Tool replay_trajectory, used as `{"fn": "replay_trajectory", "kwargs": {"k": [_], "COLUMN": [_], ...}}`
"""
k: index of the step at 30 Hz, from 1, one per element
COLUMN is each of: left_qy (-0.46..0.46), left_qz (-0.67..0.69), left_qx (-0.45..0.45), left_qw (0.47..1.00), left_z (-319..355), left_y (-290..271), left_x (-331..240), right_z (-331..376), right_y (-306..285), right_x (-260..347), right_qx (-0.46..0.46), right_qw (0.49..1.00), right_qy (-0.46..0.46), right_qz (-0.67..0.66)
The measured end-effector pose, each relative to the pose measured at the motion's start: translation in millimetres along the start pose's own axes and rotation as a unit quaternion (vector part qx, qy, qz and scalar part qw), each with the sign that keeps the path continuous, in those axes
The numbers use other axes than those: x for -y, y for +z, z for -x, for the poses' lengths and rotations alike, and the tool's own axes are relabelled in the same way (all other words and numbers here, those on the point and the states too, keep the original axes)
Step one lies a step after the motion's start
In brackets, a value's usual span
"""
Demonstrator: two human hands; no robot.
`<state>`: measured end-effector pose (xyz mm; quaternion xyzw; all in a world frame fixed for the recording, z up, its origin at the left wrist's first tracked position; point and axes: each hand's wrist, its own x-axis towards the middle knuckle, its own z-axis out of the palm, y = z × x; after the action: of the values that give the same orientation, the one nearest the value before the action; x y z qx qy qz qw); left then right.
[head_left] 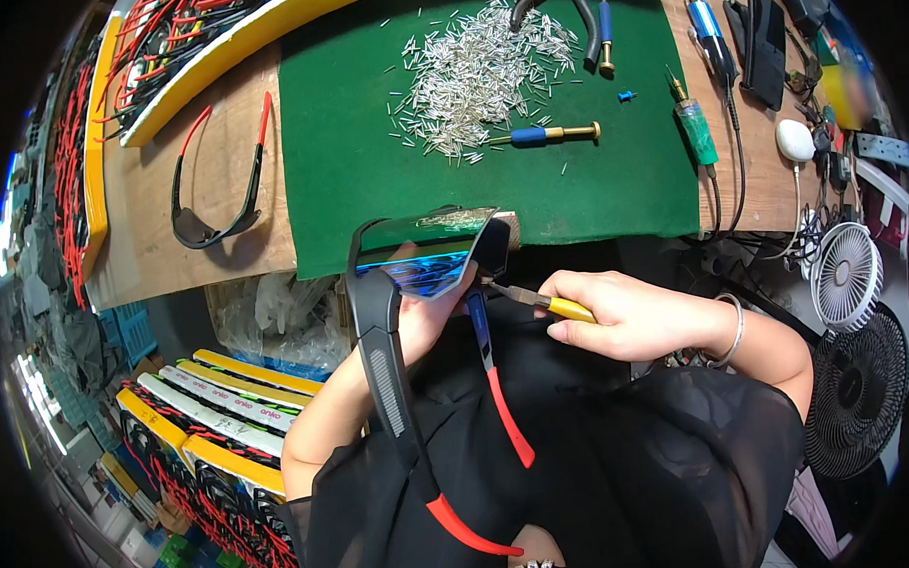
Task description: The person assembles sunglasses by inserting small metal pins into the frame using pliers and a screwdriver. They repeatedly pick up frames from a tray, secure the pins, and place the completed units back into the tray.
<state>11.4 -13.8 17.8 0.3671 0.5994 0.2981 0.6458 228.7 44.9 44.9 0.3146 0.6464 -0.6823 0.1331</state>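
My left hand [424, 323] grips wraparound sunglasses [380, 332] by the front, below the green-blue mirrored lens. Their dark arms end in red tips and stretch back toward my body. In my right hand [621, 313] are pliers [568, 309] with yellow handles, fingers wrapped round them. The metal tip of the pliers meets the right hinge area of the sunglasses; the exact contact is too small to make out. Beyond, a pile of tiny silver pins [473, 83] lies on a green mat [392, 201]. A blue and brass screwdriver [544, 135] touches the pile's near edge.
Another pair of glasses [217, 232] rests on the wooden table at left. Yellow-edged boxes of red-tipped parts [190, 33] stand behind and lower left. A second screwdriver [606, 38], a blue pushpin [626, 97], a green corded tool [693, 125] and a white fan [844, 276] are rightward.
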Motion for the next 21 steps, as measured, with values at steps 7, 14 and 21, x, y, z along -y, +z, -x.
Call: {"fn": "replay_trajectory", "kwargs": {"k": [7, 14, 21], "left_qy": [0.091, 0.032, -0.146], "left_qz": [-0.019, -0.005, 0.268], "left_qx": [-0.009, 0.004, 0.121], "left_qw": [0.996, 0.999, 0.945], "left_z": [-0.8, -2.4, -9.1], "left_y": [-5.5, -5.6, -13.7], "left_x": [17.9, 5.9, 6.7], "right_z": [-1.5, -2.3, 0.6], "right_y": [4.2, 11.0, 26.4], "right_x": [-6.4, -6.3, -14.0], "right_qx": [-0.019, -0.059, -0.271], "right_qw": [0.999, 0.996, 0.847], "right_qy": [-0.029, -0.040, -0.153], "right_qz": [-0.011, 0.055, 0.432]}}
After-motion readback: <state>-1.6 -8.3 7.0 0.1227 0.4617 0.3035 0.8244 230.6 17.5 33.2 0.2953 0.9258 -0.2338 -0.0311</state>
